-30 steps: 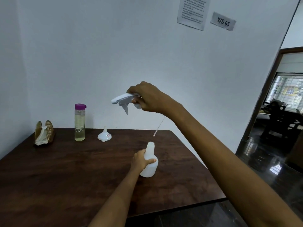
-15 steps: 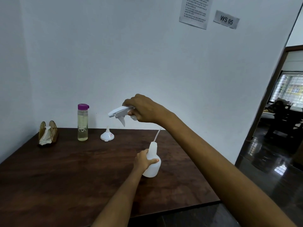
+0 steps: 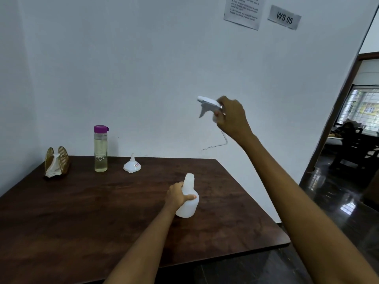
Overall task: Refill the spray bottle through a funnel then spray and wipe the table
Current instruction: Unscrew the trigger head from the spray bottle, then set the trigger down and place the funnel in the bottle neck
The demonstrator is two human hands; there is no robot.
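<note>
A white spray bottle body (image 3: pixel 187 199) stands upright on the dark wooden table (image 3: pixel 82 212) with its neck uncapped. My left hand (image 3: pixel 177 194) grips it around the shoulder. My right hand (image 3: pixel 231 115) holds the white trigger spray head (image 3: pixel 208 104) in the air above and to the right of the bottle, over the table's far right edge. The head's thin dip tube (image 3: pixel 217 145) dangles free below it, curled to the left. A white funnel (image 3: pixel 132 166) lies spout-up on the table behind the bottle.
A clear bottle with a purple cap (image 3: pixel 101 149), holding pale yellow liquid, stands at the back left. A wooden napkin holder (image 3: pixel 56 160) with white tissue sits at the far left. White wall close behind; an open doorway (image 3: pixel 348 140) lies to the right.
The spray head was lifted out of the bottle and carried up and to the right; its tube now hangs clear of the neck. My left hand kept its hold on the bottle.
</note>
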